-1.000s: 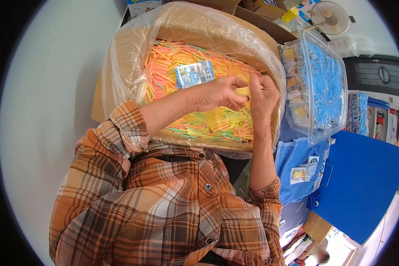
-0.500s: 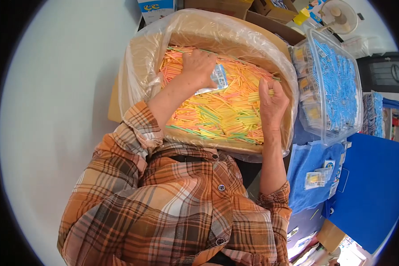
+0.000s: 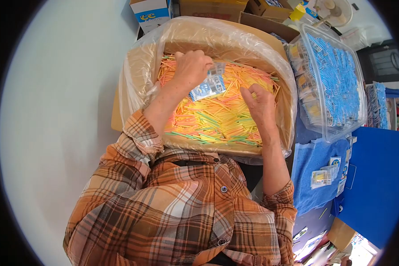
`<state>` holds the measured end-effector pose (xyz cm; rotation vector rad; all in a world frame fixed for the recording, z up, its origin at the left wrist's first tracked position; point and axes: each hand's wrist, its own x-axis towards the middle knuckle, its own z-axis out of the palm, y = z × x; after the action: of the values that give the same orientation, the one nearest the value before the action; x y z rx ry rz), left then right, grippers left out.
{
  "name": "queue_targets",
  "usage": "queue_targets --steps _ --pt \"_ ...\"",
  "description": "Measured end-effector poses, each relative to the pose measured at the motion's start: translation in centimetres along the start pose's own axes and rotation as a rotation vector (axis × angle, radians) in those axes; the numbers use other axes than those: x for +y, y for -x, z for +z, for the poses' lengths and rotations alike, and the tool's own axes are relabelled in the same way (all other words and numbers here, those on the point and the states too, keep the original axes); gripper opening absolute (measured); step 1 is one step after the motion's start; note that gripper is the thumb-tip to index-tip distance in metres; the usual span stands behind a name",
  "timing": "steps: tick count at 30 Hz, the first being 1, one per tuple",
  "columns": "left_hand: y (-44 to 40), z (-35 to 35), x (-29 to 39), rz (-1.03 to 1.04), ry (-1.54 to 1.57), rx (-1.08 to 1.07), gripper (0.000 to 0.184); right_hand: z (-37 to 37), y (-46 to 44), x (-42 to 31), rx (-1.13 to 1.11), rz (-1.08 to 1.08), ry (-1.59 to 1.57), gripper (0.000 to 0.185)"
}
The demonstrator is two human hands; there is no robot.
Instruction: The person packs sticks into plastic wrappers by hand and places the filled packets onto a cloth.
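Observation:
Short yellow, pink, orange and green sticks [image 3: 217, 126], like thin straws, fill a cardboard box lined with clear plastic [image 3: 139, 82]. My left hand [image 3: 193, 68] is over their far left part, fingers curled, with a clear plastic packet [image 3: 217, 68] at its fingertips. Below that, a blue-and-white printed packet [image 3: 208, 88] lies on the sticks. On the right side of the box, my right hand [image 3: 260, 106] is closed above the sticks, thumb and forefinger close together. What it holds, if anything, is hidden.
To the right stands a clear plastic tub [image 3: 326, 84] packed with blue-striped filled packets. Nearer, a blue towel [image 3: 308, 155] has several filled packets [image 3: 321, 177] on it. A blue panel [image 3: 377, 181] is beside it. Cardboard boxes [image 3: 213, 9] stand behind.
My left hand has risen from the printed packet, exposing more of it, and the clear packet now shows at the fingertips. My right hand has moved slightly left; the yellow sticks by its fingers no longer show.

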<state>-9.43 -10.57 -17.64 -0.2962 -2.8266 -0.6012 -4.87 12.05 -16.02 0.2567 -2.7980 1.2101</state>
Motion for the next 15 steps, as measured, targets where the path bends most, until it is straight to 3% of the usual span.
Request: queue_targets --steps 3,6,10,13,15 --pt "-0.4 0.2 0.2 -0.120 0.714 -0.343 0.015 0.0 -0.3 0.5 -0.179 0.072 -0.116 0.022" --pt "0.2 -0.5 2.0 -0.071 1.007 -0.502 0.021 0.2 -0.1 0.5 -0.245 0.102 -0.393 0.018" --pt "0.1 0.0 2.4 -0.096 1.078 -0.521 0.020 -0.2 0.2 0.0 -0.205 0.133 -0.588 0.016" --pt "0.3 0.7 2.9 -0.079 1.067 -0.432 0.016 -1.4 0.7 -0.2 -0.181 -0.003 -0.290 0.016" --pt "0.5 0.8 3.1 -0.107 1.152 -0.393 0.013 -3.4 1.0 -0.8 -0.156 0.225 -0.386 0.017"
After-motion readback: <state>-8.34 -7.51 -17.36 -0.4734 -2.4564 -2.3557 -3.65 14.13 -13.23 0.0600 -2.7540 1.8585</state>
